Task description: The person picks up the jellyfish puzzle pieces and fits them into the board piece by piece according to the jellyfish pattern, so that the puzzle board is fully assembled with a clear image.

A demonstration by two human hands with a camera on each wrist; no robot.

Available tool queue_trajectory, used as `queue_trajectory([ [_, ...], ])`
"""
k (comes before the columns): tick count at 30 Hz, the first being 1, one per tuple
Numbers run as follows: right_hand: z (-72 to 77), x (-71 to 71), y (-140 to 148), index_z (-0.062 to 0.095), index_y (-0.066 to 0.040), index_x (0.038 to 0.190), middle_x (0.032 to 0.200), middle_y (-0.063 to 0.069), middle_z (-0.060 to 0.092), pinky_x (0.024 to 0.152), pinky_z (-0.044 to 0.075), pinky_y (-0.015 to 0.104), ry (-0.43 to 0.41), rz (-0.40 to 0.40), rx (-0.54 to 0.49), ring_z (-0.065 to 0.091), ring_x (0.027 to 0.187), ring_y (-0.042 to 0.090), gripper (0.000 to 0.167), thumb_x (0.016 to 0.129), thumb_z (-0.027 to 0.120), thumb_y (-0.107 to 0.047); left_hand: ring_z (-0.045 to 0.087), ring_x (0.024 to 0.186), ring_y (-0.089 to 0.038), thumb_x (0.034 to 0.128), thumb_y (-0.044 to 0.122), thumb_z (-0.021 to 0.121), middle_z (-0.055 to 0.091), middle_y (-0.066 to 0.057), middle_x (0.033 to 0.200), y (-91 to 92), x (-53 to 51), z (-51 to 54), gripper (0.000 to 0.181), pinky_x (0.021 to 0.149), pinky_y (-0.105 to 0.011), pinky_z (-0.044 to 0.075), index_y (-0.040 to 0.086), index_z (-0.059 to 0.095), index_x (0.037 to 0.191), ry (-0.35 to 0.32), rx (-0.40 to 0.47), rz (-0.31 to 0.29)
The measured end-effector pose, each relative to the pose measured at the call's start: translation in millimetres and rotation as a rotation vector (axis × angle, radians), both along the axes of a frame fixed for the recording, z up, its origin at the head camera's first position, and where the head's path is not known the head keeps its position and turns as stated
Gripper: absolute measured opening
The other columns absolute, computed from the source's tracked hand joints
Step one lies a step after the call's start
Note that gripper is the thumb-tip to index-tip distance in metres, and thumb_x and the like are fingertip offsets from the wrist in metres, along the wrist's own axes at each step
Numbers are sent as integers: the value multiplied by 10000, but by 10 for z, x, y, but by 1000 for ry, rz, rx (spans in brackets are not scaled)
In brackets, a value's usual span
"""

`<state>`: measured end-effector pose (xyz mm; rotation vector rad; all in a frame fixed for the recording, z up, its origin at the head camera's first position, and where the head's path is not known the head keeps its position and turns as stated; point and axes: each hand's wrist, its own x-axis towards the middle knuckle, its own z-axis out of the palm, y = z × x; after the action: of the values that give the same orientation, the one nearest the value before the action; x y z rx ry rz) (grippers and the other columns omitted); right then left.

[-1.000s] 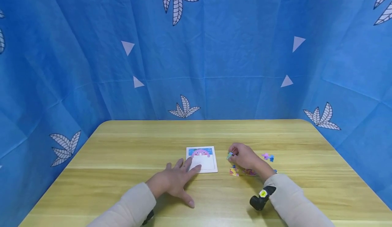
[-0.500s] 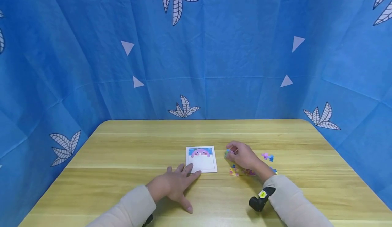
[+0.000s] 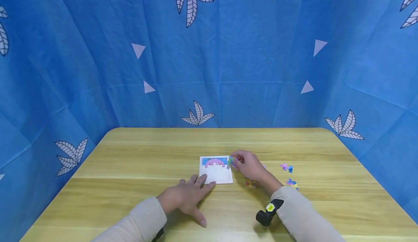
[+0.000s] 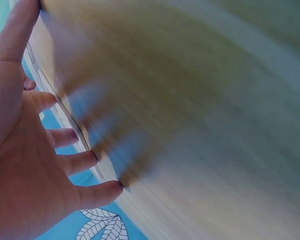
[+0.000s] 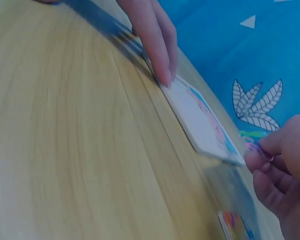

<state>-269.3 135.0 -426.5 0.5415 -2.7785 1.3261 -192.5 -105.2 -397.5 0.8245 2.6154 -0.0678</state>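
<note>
A white puzzle board [image 3: 215, 176] lies flat on the table, its upper strip showing a pink character on blue. My left hand [image 3: 186, 197] has its fingers spread, the fingertips resting at the board's near left edge; the left wrist view shows the palm [image 4: 25, 170] and straight fingers. My right hand [image 3: 249, 165] pinches a small green and blue puzzle piece [image 3: 230, 160] between thumb and fingers at the board's upper right corner. In the right wrist view that puzzle piece [image 5: 253, 140] shows green and pink, partly covered by the fingertips.
Loose puzzle pieces lie right of the board: a yellow and red piece [image 3: 250, 183] under the right wrist, a pink and blue piece [image 3: 286, 167], and a blue and yellow piece [image 3: 292, 183]. A blue curtain [image 3: 261, 53] hangs behind the wooden table [image 3: 147, 155].
My right hand has carried the pinched puzzle piece left, from among the loose pieces to the board's upper right corner. The left hand drew back slightly, then stayed at the board's near edge.
</note>
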Motion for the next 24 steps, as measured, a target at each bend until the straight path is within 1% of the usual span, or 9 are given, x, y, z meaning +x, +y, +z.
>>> queue_trajectory([
  [3, -3, -16, -93, 638, -21, 1113, 851, 53, 657, 623, 515, 267, -24, -24, -51, 634, 726, 159, 211, 923, 598, -104, 201, 1410, -389, 600, 760, 645, 158, -119, 1573, -3, -2, -6, 1136, 1036, -634, 291, 299, 155, 1516, 6, -7, -4],
  [6, -13, -37, -180, 649, -14, 1047, 770, 64, 657, 559, 500, 257, -42, -34, -101, 628, 644, 172, 176, 901, 633, -113, 208, 1408, -388, 599, 766, 639, 160, -120, 1573, -6, -2, -10, 1138, 1032, -633, 297, 298, 154, 1516, 14, -14, -8],
  [9, -33, -52, -256, 657, -22, 976, 689, 46, 632, 503, 467, 243, -54, -52, -117, 595, 575, 141, 135, 883, 660, -119, 211, 1407, -387, 596, 768, 641, 162, -121, 1572, -7, 3, -13, 1141, 1028, -634, 301, 298, 155, 1516, 17, -13, -10],
  [11, -44, -54, -300, 657, -24, 938, 657, 41, 619, 489, 467, 244, -63, -61, -120, 583, 541, 125, 119, 876, 671, -125, 212, 1407, -386, 595, 770, 640, 164, -119, 1572, -5, 7, -13, 1142, 1025, -634, 306, 302, 153, 1516, 19, -16, -11],
  [16, -61, -62, -398, 657, -34, 893, 661, 37, 609, 506, 500, 266, -73, -67, -125, 574, 526, 123, 106, 869, 681, -134, 209, 1409, -382, 602, 770, 636, 160, -113, 1574, -1, -4, -9, 1137, 1016, -639, 313, 307, 144, 1516, 21, -26, -15],
  [19, -87, -83, -452, 661, -37, 895, 674, 39, 603, 502, 503, 262, -71, -62, -118, 569, 526, 121, 106, 870, 680, -138, 204, 1410, -381, 604, 768, 635, 158, -112, 1574, 3, -9, -7, 1134, 1015, -641, 312, 308, 144, 1516, 20, -28, -15],
  [24, -105, -91, -540, 664, -26, 929, 703, 53, 602, 490, 505, 259, -96, -34, -104, 573, 520, 122, 120, 876, 671, -134, 201, 1412, -378, 599, 778, 626, 155, -109, 1575, 3, -7, -14, 1139, 1021, -639, 306, 309, 143, 1517, 17, -30, -15],
])
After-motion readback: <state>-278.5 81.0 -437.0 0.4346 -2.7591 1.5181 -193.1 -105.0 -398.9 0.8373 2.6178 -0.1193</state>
